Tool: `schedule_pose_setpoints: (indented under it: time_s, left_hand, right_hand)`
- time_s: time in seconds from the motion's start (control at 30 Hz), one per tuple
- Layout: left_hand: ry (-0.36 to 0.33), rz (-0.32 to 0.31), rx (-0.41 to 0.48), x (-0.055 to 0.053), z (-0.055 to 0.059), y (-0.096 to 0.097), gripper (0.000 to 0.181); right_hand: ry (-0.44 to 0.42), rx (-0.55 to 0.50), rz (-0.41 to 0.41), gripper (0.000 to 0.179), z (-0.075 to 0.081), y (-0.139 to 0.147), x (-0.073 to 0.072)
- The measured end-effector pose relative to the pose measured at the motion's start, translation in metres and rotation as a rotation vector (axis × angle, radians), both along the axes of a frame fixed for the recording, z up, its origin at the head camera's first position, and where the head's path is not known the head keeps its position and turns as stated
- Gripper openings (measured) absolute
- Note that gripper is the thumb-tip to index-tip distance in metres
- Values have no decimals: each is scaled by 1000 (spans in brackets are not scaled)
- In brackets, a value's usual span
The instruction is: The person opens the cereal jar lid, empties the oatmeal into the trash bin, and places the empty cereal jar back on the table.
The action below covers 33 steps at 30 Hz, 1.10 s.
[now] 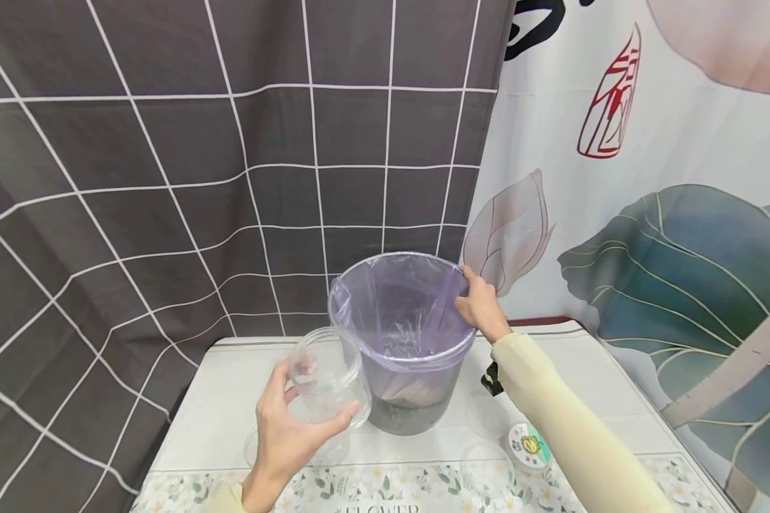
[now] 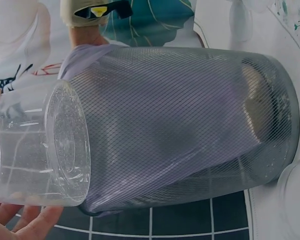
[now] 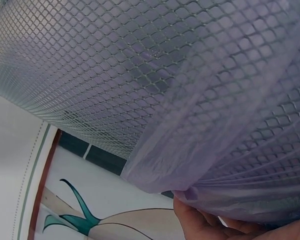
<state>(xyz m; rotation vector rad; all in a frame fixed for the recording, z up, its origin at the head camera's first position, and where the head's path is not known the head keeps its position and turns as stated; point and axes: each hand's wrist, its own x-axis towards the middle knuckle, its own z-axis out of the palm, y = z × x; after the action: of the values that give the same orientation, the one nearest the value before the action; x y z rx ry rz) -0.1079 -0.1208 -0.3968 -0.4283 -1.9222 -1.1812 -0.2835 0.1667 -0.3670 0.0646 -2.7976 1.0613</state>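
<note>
My left hand (image 1: pixel 282 431) holds a clear plastic tub (image 1: pixel 326 374) just left of the bin, fingers and thumb spread around its sides. In the left wrist view the tub (image 2: pixel 65 145) overlaps the upper end of the mesh bin, with fingertips (image 2: pixel 42 220) under its wall. A wire mesh trash bin (image 1: pixel 401 420) stands upright on the table, lined with a purple plastic bag (image 1: pixel 417 281) folded over the rim. At the rim's right side, my right hand (image 1: pixel 483 308) grips the edge. The right wrist view shows its fingers (image 3: pixel 200 220) against gathered bag film (image 3: pixel 162 172).
Clear round lids (image 1: pixel 488 467) lie right of the bin, beside a white tub with a printed label (image 1: pixel 529 446). More clear plastic (image 1: pixel 332 450) lies below my left hand. A dark grid-patterned curtain (image 1: pixel 353 192) hangs behind the table (image 1: pixel 231 399).
</note>
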Motion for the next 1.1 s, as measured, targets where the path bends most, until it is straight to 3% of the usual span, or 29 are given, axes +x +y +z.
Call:
schedule_pose_setpoints:
  time_s: [0.2,0.5,0.83,1.1]
  left_hand:
    - [-42,18,2,3,-10,5,87]
    - [-265,65,57,14,-24,10,85]
    - [-265,53,52,16,-33,12,84]
    - [-299,80,43,20,-52,18,85]
  right_hand:
    - [11,2,2,69,-1,0,-1]
    - [-2,-20,7,70,-2,-6,2]
    - [-6,-6,-3,69,-2,-3,1]
    - [-13,4,-2,70,-1,0,0]
